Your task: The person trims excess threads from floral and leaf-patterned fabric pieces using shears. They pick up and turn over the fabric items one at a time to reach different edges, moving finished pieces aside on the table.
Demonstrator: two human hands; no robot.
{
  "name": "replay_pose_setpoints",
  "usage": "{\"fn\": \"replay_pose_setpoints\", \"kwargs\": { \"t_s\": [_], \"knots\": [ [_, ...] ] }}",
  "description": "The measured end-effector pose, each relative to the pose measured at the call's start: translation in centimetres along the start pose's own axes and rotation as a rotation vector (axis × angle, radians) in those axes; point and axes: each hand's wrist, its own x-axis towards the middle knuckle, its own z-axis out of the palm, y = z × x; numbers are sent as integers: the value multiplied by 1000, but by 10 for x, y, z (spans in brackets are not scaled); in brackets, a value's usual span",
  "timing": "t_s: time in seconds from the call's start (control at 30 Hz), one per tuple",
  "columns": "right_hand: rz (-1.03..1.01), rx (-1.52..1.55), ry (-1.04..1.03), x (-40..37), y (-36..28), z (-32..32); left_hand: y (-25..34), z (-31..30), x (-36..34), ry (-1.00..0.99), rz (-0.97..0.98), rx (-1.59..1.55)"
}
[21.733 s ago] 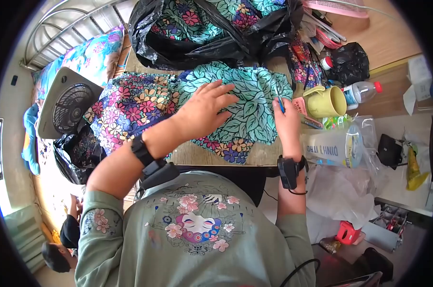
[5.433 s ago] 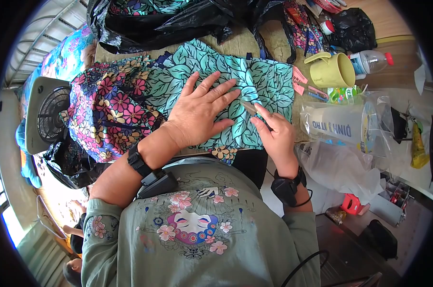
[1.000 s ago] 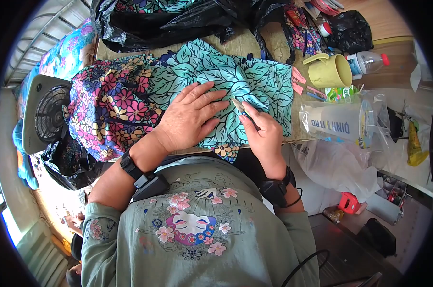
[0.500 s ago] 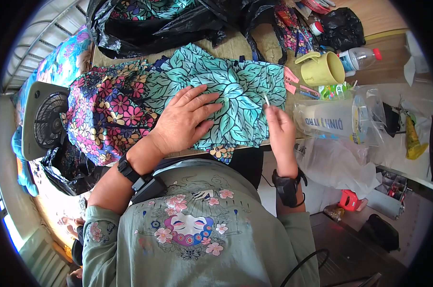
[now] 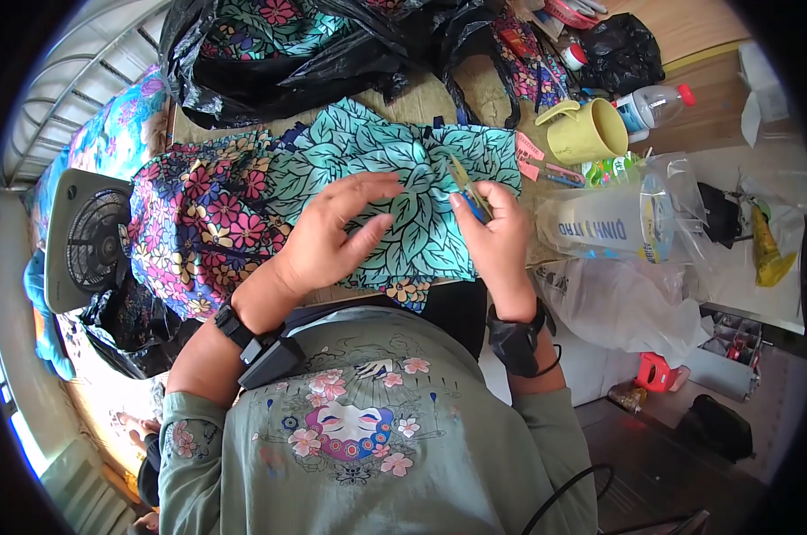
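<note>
My left hand (image 5: pixel 337 227) hovers over the teal leaf-print fabric (image 5: pixel 368 147), thumb apart from the fingers and nothing held. The right hand (image 5: pixel 500 234) grips small thread snips (image 5: pixel 461 183); their pale blades point up and to the left above the fabric, and a bit of blue shows at the fingers. Between the hands the teal fabric lies in layered, gathered folds. A dark floral fabric (image 5: pixel 212 214) with pink and yellow flowers joins it at the left and bunches up beside my left wrist.
Behind the fabric lies a black plastic bag (image 5: pixel 305 76) with more print cloth inside. To the right are a yellow mug (image 5: pixel 589 132), a clear bottle (image 5: pixel 658 107) with a red cap and a plastic-wrapped cup (image 5: pixel 600 223). A fan (image 5: pixel 87 236) stands at the left.
My left hand has lifted off the fabric, where it lay flat. The right hand has moved left, and the snips now show in it. The teal folds have shifted.
</note>
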Motion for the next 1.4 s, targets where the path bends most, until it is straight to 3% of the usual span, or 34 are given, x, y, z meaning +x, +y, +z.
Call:
{"fn": "replay_pose_setpoints", "kwargs": {
  "t_s": [0.07,0.1,0.17,0.3,0.43,0.6,0.73,0.83,0.97,1.4],
  "knots": [
    [52,110,-74,0,-13,8,1,0,0,8,-48,-157],
    [52,110,-73,1,-21,13,0,1,-1,22,-181,-471],
    [-198,150,-127,2,-36,26,-2,4,-1,46,-448,-1097],
    [-299,199,-206,-1,-48,56,-24,8,-22,14,-227,-1235],
    [-311,244,-398,-2,-54,66,-22,0,-30,64,-455,-1000],
    [-134,361,-299,-10,-32,54,-30,6,-22,46,-576,-1165],
    [89,316,-230,-19,-4,16,-14,5,-11,139,-594,-1290],
    [119,255,-107,-25,20,-5,-6,4,-7,214,-598,-1474],
    [87,-23,-112,-31,33,-21,-6,7,-6,253,-603,-1485],
    [-54,-155,-110,-26,27,-13,-3,4,-4,225,-649,-1474]
  ]
}}
